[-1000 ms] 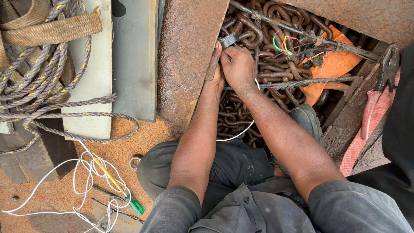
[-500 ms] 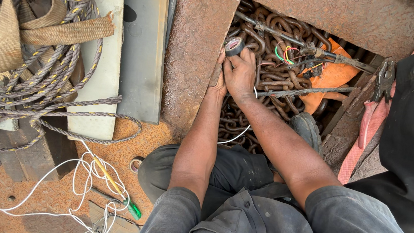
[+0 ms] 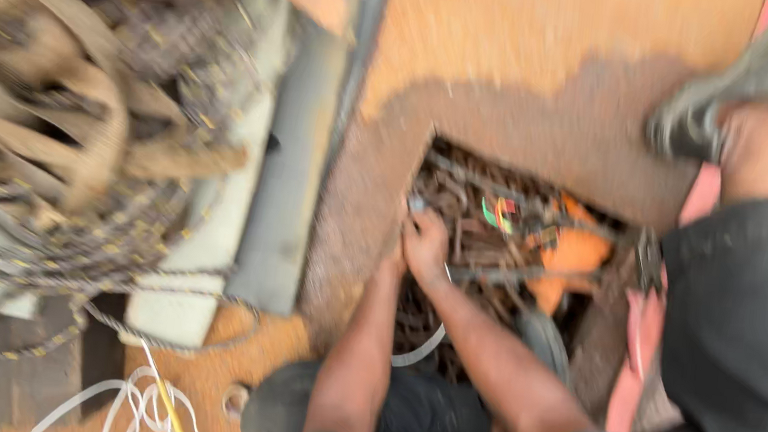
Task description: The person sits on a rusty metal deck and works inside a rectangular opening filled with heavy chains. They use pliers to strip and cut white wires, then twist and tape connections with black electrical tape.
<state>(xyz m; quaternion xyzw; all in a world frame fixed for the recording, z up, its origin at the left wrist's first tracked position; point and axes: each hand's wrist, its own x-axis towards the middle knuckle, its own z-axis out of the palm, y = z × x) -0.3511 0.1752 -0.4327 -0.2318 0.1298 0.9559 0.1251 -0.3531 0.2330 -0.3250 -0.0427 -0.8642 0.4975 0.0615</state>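
Over rusty chains [image 3: 485, 225], 2 hands, right hand [image 3: 425, 246], left hand [image 3: 392, 265], grips unclear

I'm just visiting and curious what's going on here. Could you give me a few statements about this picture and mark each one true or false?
1. Both hands reach into the rusty opening full of chain. True: the right hand and left hand are close together at its left edge.
2. An orange thing lies in the opening. True.
3. The white cord lies inside the opening. False: it lies outside, at bottom left.
4. The pile of rope and straps lies to the right of the opening. False: it lies to the left.
5. Another person's shoe shows at top right. True.
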